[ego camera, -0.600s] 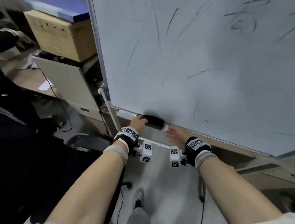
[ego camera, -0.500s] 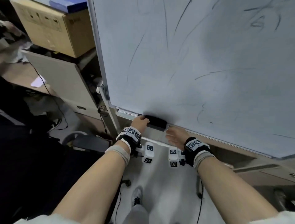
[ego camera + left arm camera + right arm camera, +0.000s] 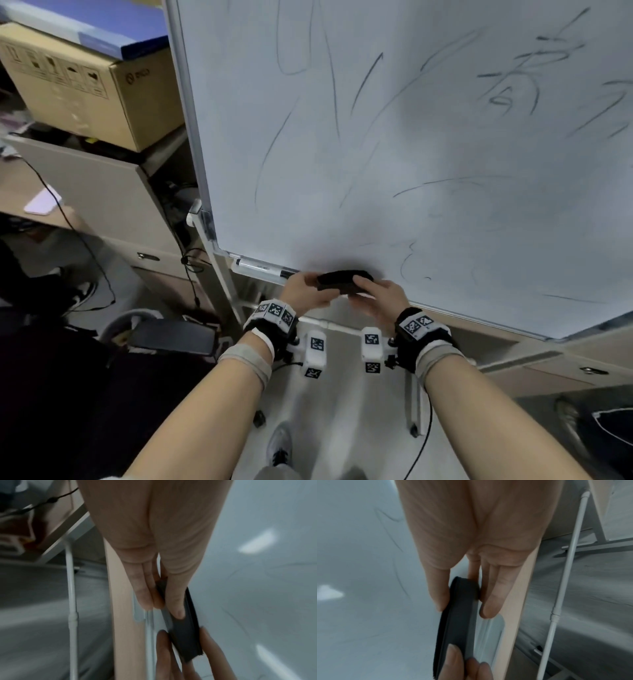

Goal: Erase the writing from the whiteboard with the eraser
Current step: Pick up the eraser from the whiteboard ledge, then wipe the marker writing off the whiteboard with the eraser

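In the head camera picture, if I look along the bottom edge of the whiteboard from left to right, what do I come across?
Marker lying in the tray → left hand → black eraser, gripped at each end → right hand → the whiteboard with its pen strokes still on it.

Black oblong eraser [image 3: 344,281] — held lengthwise between 2 hands at the lower edge of the whiteboard [image 3: 428,212]; board surface smudged, bearing dark strokes and scribbles.

handling pictograms on cardboard box [image 3: 85,89], whiteboard [image 3: 411,154] scrawl illegible
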The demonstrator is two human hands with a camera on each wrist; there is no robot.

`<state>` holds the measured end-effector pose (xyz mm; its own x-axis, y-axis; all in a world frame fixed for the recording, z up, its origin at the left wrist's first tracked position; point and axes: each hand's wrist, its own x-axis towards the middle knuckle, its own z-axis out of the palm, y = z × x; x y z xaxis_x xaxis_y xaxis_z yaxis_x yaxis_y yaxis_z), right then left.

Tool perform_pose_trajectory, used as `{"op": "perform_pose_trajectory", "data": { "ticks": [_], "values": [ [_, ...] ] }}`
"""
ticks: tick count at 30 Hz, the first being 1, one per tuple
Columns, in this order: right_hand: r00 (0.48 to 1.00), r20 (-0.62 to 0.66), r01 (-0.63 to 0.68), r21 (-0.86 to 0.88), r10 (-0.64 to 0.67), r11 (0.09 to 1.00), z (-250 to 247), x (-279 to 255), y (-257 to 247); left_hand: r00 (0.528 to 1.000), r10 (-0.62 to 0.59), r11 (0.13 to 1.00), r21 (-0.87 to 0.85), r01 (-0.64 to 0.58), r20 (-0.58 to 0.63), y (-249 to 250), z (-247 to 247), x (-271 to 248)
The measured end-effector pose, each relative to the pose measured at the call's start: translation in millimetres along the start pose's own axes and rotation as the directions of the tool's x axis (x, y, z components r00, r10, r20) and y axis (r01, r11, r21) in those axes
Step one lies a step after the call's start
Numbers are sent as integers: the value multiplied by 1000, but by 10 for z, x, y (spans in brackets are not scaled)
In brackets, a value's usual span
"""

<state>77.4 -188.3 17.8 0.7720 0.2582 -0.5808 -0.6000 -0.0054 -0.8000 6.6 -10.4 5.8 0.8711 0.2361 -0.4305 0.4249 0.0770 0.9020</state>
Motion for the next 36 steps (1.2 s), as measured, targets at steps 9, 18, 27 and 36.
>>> {"op": "perform_pose_trajectory", "data": {
  "ticks": [9,18,27,36],
  "values": [
    [860,225,507,-264,-458,821,-129,-470,-548,997,-21,930,-365,44,69,199,457,-410],
    [674,396,731,-231,-624,642,759,-806,-1322,783,88,885,-312,-345,-616,1093,-478,-739],
    [308,353,924,-334,-884,188,2050,-972,-2203,629,302,833,-122,-539,-716,2303,-1645,-395],
    [-215,265,577,-742,-940,-341,2459,-997,-2840,706,460,819,-50,-571,-538,2976,-1878,-151]
  ]
}}
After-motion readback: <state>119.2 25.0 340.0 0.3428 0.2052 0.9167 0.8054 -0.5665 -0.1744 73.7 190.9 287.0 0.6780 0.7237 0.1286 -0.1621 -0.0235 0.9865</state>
